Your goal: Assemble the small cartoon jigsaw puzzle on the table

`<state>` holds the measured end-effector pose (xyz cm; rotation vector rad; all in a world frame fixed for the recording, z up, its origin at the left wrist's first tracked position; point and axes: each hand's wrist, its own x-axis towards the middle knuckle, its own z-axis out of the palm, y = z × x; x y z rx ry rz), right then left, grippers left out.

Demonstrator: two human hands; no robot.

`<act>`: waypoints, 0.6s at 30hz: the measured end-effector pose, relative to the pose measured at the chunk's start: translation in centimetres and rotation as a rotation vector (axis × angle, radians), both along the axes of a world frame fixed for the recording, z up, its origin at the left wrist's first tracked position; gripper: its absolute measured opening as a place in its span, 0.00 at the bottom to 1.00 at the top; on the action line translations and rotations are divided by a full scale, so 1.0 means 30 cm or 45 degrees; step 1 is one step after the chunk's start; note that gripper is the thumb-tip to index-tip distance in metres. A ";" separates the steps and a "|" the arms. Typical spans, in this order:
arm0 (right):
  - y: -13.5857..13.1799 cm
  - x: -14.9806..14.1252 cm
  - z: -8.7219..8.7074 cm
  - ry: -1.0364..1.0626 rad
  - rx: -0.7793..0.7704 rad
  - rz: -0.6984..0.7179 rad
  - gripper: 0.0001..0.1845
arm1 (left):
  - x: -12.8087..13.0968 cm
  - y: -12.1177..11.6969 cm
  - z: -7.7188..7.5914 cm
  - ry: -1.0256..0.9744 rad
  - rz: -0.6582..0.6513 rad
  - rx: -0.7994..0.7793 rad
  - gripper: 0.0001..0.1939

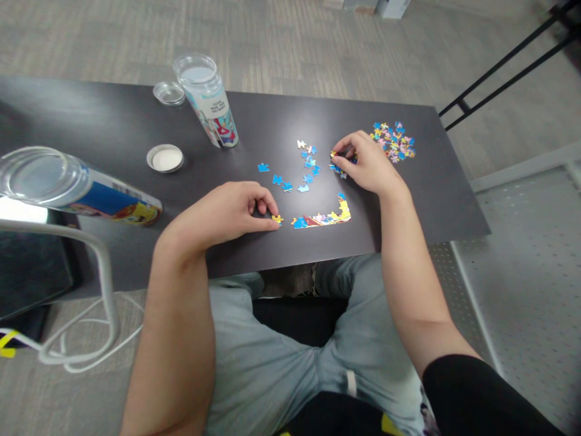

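Note:
My left hand (245, 209) pinches a yellow jigsaw piece (277, 220) low over the table's near side. Just right of it lies a joined strip of jigsaw pieces (320, 220), which turns upward at its right end. My right hand (363, 158) is closed, thumb against forefinger, on a small yellowish jigsaw piece (333, 154). Under its fingers are more pieces, partly hidden. Loose blue pieces (308, 162) curve across the middle between my hands, and a single blue piece (263, 168) sits farther left. A heap of mixed pieces (396, 142) lies beyond my right wrist.
On the dark table (272, 115), an open clear can (206, 100) stands at the back left, and a second can (82, 184) stands nearer on the left. Two round lids, one silver (169, 93) and one white inside (165, 158), lie beside them. A white tubular bar (102, 260) crosses the left edge.

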<state>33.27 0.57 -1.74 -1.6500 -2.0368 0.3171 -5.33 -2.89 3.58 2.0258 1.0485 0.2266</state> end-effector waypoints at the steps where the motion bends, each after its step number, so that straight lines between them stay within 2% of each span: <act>1: 0.002 -0.001 -0.004 0.034 0.009 0.006 0.10 | 0.000 0.000 0.000 -0.003 0.001 -0.003 0.21; 5: 0.003 -0.010 -0.007 0.165 -0.043 0.034 0.11 | -0.002 -0.001 0.001 -0.009 0.006 -0.013 0.21; 10: -0.032 -0.042 0.038 0.330 -0.088 0.109 0.22 | -0.004 -0.001 -0.001 -0.006 0.009 -0.013 0.19; 14: -0.096 -0.099 0.100 0.497 -0.154 0.294 0.12 | -0.002 -0.001 0.001 0.006 0.009 -0.018 0.19; 18: -0.162 -0.199 0.146 0.596 -0.347 0.498 0.16 | 0.005 -0.001 0.005 0.039 0.009 -0.006 0.21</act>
